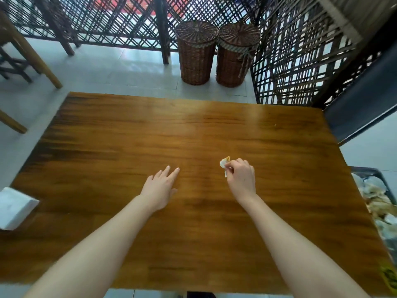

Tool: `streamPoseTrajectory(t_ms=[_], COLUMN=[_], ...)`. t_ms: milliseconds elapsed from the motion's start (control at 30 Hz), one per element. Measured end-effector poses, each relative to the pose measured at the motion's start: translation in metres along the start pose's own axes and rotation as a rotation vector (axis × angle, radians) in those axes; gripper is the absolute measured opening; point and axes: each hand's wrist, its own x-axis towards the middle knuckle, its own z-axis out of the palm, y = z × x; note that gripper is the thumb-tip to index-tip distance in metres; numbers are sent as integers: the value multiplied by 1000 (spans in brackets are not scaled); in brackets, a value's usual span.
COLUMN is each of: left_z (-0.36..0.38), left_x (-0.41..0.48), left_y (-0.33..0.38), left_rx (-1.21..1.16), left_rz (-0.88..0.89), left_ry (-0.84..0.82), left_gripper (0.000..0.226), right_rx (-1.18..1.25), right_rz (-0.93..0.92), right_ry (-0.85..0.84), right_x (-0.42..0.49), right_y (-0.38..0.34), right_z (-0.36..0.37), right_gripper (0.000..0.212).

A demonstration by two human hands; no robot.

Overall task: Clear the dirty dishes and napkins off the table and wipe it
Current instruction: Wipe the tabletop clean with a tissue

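While leaving a white box (15, 208) lying at the left edge of the wooden table (193, 130), stretching left hand (160, 188) out flat, fingers straight, gripping nothing; tabletop contact unclear. Pinching a crumpled, orange-stained napkin (224, 163) in right hand (241, 177), right of centre, low over the table. Standing beside the right edge: bin (369, 170) holding paper waste.

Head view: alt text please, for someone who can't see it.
A person's right hand pinches a crumpled napkin over a wooden table; the left hand is open beside it. Two wicker baskets stand beyond the table.
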Motion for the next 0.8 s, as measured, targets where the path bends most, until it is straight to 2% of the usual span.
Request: streamPoseTrajectory(t_ms=[233, 467, 633, 800], left_z=[17, 26, 28, 25], left_x=[-59, -94, -101, -89], left_y=[7, 39, 77, 137], left_rx=[-46, -62, -57, -60], left_rz=[-2, 23, 25, 8], left_ry=[21, 39, 34, 60], left_gripper=[70, 69, 69, 68], right_rx=[-3, 13, 16, 7], right_rz=[24, 81, 63, 64], right_ry=[66, 124, 129, 139], right_x=[-71, -117, -130, -131], right_y=[2, 34, 58, 115], right_z=[-31, -71, -92, -125], right_gripper=[15, 15, 17, 19])
